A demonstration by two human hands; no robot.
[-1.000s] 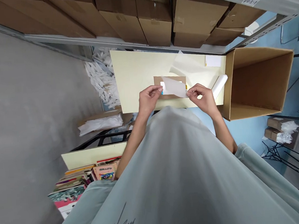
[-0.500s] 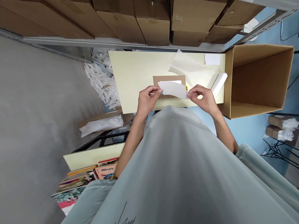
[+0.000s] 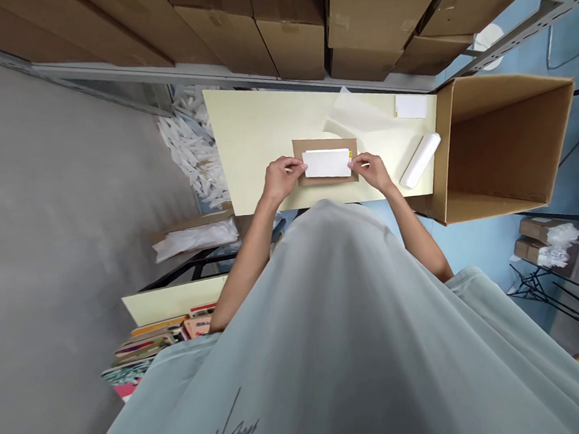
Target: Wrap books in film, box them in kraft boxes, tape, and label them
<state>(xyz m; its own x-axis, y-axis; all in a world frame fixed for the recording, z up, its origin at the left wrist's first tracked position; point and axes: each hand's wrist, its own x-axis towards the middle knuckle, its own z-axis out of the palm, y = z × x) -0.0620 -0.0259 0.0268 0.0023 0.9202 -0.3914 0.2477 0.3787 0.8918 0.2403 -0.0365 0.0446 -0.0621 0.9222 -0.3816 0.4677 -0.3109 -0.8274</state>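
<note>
A white paper label (image 3: 326,164) lies level over a flat brown cardboard package (image 3: 324,144), held at both ends. My left hand (image 3: 282,177) pinches its left end between thumb and fingers. At the opposite end, the fingertips of my right hand (image 3: 370,169) pinch the corner, beside a small yellow mark. Whether the whole label touches the cardboard I cannot tell. Right of my right hand rests a white roll (image 3: 420,160), and a translucent sheet (image 3: 357,119) spreads behind the package.
The pale yellow tabletop (image 3: 247,133) carries another white label stack (image 3: 410,106) at the back right. An open cardboard box (image 3: 500,153) stands at its right end. Shelved cartons (image 3: 290,36) overhang the far side. Books (image 3: 154,345) sit low at left, near white paper scraps (image 3: 197,151).
The label has gone from curved and tilted above the package to flat and level over it. My right hand has moved left and a little farther away from my body.
</note>
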